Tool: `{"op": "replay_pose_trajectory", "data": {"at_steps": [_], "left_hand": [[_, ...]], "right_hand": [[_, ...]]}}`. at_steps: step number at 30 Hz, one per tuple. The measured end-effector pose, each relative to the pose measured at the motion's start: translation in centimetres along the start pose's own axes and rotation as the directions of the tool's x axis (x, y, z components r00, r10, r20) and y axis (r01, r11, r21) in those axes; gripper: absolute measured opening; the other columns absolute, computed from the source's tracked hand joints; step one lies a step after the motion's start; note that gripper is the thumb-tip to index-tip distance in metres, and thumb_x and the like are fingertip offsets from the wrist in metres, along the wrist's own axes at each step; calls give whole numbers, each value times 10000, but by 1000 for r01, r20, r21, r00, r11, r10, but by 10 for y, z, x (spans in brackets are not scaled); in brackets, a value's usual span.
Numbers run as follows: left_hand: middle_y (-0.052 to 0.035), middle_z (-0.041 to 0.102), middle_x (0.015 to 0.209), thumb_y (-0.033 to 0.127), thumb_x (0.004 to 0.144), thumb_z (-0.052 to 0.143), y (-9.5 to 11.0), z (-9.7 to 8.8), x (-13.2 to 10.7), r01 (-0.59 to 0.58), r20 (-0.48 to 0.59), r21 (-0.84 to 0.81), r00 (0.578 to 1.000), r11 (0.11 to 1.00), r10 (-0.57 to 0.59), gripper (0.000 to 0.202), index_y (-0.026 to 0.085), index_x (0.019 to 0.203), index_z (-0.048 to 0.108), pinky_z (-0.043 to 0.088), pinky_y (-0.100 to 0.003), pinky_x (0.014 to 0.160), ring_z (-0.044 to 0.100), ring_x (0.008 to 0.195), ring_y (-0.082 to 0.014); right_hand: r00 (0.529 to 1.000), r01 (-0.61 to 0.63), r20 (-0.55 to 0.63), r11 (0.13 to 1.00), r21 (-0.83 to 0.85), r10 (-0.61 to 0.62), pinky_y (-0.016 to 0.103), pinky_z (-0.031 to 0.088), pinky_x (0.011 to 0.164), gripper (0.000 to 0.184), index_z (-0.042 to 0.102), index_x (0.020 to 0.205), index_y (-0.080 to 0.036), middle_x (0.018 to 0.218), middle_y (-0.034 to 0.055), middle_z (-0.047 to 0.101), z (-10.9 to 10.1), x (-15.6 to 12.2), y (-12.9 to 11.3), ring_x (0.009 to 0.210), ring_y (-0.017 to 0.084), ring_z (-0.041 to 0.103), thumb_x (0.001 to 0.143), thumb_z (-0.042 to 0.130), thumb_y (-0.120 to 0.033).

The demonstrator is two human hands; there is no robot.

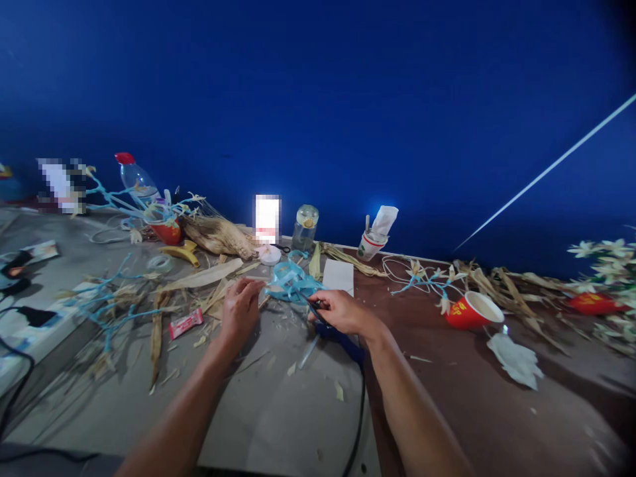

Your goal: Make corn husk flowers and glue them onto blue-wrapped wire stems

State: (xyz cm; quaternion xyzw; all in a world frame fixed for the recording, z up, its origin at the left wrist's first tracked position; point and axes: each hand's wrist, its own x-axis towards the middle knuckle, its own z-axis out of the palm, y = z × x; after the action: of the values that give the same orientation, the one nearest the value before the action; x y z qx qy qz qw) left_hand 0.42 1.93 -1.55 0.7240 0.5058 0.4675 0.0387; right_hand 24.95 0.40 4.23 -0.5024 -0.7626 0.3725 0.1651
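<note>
Left of the blue ribbon tangle (293, 281) lay a pink wrapper (185, 323). Nearer the tangle, the left hand (241, 308) rested with fingers bent, tips on a pale husk strip (258, 279) that reached the tangle's left edge; whether it pinched the strip could not be told. Just right of the tangle, the right hand (340, 311) was closed around a dark tool (322, 321). A red cup (472, 310) lay well to its right.
</note>
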Motion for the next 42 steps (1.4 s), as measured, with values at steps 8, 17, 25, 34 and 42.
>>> {"op": "replay_pose_trajectory", "data": {"at_steps": [8, 17, 25, 34, 42], "left_hand": [[-61, 656, 833, 234, 861, 463, 9, -3, 5, 34, -13, -75, 999, 997, -36, 214, 181, 884, 669, 462, -293, 735, 594, 778, -167], [-22, 637, 741, 297, 800, 535, 10, 1, 6, 292, 68, -321, 956, 901, -286, 198, 174, 852, 682, 447, -248, 574, 558, 580, -123], [31, 564, 541, 320, 703, 640, 11, 2, 8, 508, 188, -570, 846, 646, -500, 189, 153, 788, 664, 384, -232, 511, 505, 489, -106], [33, 550, 591, 306, 657, 710, 12, 5, 6, 578, 331, -733, 764, 359, -555, 185, 158, 735, 630, 362, -194, 475, 479, 498, -68], [-4, 622, 725, 259, 600, 769, 17, 2, 11, 545, 388, -833, 693, 91, -608, 260, 133, 793, 648, 419, -188, 520, 520, 554, -65]], "right_hand": [[983, -95, -164, 991, -96, 79, 208, 342, 543, 285, 671, 935, -200, 677, 6, 657, 3, 2, -18, 617, 131, 557, 763, 594, -414], [965, -181, -228, 956, -230, 128, 243, 380, 617, 337, 597, 1110, -210, 795, 40, 684, 24, 8, -26, 729, 178, 617, 799, 544, -328], [972, -219, -169, 896, -386, 165, 288, 410, 699, 321, 565, 1083, -155, 945, 130, 688, 42, 8, -35, 904, 246, 640, 834, 513, -350], [979, -191, -147, 869, -456, 138, 312, 443, 754, 271, 592, 1055, -144, 964, 158, 690, 55, 9, -33, 936, 259, 647, 852, 471, -276], [976, -216, -137, 817, -535, 168, 291, 468, 722, 273, 629, 1004, -143, 940, 142, 699, 59, 5, -42, 895, 252, 664, 874, 443, -295]]}}
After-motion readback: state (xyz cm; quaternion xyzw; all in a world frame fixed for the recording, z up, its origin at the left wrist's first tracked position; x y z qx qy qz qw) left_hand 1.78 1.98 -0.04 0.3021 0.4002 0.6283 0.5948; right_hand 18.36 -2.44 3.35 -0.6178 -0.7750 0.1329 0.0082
